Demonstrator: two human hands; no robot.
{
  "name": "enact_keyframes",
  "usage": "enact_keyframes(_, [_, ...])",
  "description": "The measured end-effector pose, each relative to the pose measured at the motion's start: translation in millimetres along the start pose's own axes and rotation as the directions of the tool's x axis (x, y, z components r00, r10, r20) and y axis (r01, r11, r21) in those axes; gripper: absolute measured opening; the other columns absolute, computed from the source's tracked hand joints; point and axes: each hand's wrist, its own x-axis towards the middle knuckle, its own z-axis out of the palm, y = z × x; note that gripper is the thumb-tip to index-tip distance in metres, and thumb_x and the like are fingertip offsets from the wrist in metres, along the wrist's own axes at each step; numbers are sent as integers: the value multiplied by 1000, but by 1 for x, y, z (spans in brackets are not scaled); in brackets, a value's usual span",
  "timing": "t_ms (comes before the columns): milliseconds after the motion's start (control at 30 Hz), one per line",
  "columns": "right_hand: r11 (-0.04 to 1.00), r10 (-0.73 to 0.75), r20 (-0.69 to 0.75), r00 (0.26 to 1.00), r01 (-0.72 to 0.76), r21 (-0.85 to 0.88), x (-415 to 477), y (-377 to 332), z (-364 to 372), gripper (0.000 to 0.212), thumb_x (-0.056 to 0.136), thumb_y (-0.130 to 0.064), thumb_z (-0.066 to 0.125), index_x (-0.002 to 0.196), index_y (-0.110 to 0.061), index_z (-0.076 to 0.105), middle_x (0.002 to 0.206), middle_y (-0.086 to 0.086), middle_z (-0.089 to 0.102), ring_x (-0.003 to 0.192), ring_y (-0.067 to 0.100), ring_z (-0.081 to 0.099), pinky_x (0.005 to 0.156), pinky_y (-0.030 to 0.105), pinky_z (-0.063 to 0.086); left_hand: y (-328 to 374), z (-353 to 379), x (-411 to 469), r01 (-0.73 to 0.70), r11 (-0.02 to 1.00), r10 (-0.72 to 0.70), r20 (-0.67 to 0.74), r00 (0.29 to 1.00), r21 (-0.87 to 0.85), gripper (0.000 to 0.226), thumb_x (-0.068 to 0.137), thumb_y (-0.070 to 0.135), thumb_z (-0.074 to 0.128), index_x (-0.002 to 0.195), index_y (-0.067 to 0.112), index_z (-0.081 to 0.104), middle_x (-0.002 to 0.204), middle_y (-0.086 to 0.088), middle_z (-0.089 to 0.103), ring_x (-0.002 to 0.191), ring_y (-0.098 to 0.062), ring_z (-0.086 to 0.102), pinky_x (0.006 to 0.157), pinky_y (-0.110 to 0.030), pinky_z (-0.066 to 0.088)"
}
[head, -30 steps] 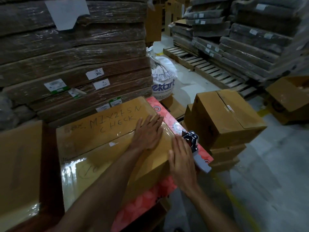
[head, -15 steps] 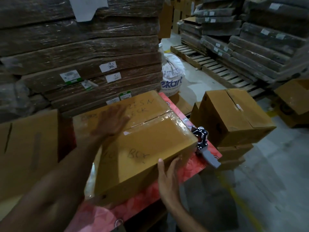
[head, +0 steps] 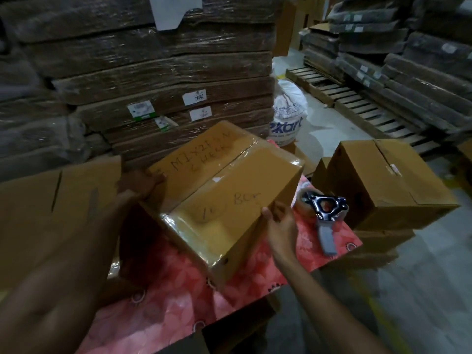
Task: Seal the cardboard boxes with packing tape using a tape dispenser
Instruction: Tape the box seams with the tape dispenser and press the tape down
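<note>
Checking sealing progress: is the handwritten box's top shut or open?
Shut: the handwritten box has both flaps closed, with glossy clear tape along the centre seam.

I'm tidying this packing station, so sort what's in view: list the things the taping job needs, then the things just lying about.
Job:
taped box, held by left hand and right hand
tape dispenser
untaped box

Lying about:
white sack
wrapped cardboard stacks
wooden pallets

box [head: 224, 180]: "CHECK", perhaps "BOX" | white sack [head: 287, 116]: "ekart"
</note>
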Motion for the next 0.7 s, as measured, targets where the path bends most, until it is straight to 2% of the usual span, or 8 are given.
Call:
enact_keyframes(67, [1000, 16, 79, 997, -18, 23, -13, 4, 3, 59, 85, -51, 71, 137, -30, 53, 133, -4, 64, 124, 18, 60, 105, 44, 49, -5, -2, -11, 39, 994, -40, -3, 999, -98, 54, 86, 59, 67, 108, 10, 69, 119, -21, 67, 108, -39, 62, 92, -42, 48])
enact_keyframes(133, [999, 31, 206, 978, -34, 12, -31, 11, 9, 95, 75, -73, 69, 153, -39, 28, 152, -6, 49, 137, 16, 48, 113, 45, 43, -9, -5, -22, 74, 976, -75, 2, 997, -205, 40, 84, 52, 72, 93, 14, 69, 106, -13, 68, 99, -32, 62, 86, -37, 48])
enact_keyframes(233, [998, 49, 272, 961, -59, 30, -27, 16, 5, 120, 60, -76, 79, 154, -49, 10, 159, -7, 39, 141, 19, 44, 114, 48, 41, -14, -6, -40, 112, 906, -98, 53, 994, -409, 38, 76, 43, 82, 102, 17, 71, 106, -3, 69, 97, -26, 64, 82, -33, 51])
enact_keyframes(367, [994, 29, 306, 951, -59, 90, 14, -7, -17, 106, 58, -46, 82, 151, -41, 31, 141, -7, 59, 122, 19, 62, 105, 47, 50, -10, -14, -66, 33, 753, -21, 26, 999, -657, 55, 75, 29, 86, 125, 19, 63, 110, -2, 71, 89, -13, 68, 71, -24, 50])
enact_keyframes(467, [996, -62, 354, 933, 33, 88, 44, -30, -29, 90, 60, -43, 71, 140, -62, 35, 161, -5, 35, 138, 20, 47, 107, 47, 49, 3, -24, -90, -55, 687, 56, -24, 998, -725, 39, 79, 21, 83, 114, 17, 67, 95, 1, 72, 64, 5, 67, 54, -10, 48])
enact_keyframes(533, [986, -147, 353, 924, 110, 121, 48, -54, -35, 87, 72, -28, 68, 147, -53, 32, 164, -8, 25, 138, 17, 44, 105, 46, 50, 6, -30, -102, -93, 629, 63, -69, 996, -772, 44, 75, 23, 86, 113, 11, 71, 100, -5, 75, 72, -3, 71, 60, -18, 55])
enact_keyframes(600, [979, -175, 310, 934, 131, 160, 48, -84, -43, 87, 80, -10, 59, 156, -36, 26, 154, -3, 42, 124, 17, 54, 103, 46, 51, 10, -41, -118, -153, 578, 70, -138, 988, -801, 43, 74, 20, 87, 113, 12, 71, 98, -3, 77, 81, -13, 74, 70, -31, 61])
enact_keyframes(700, [959, -237, 265, 935, 181, 219, 54, -127, -47, 84, 71, -9, 59, 149, -24, 33, 134, 5, 59, 114, 28, 62, 98, 55, 53, 13, -69, -139, -258, 514, 88, -248, 965, -818, 33, 76, 14, 85, 106, 20, 71, 87, 5, 78, 75, -10, 72, 61, -26, 57])
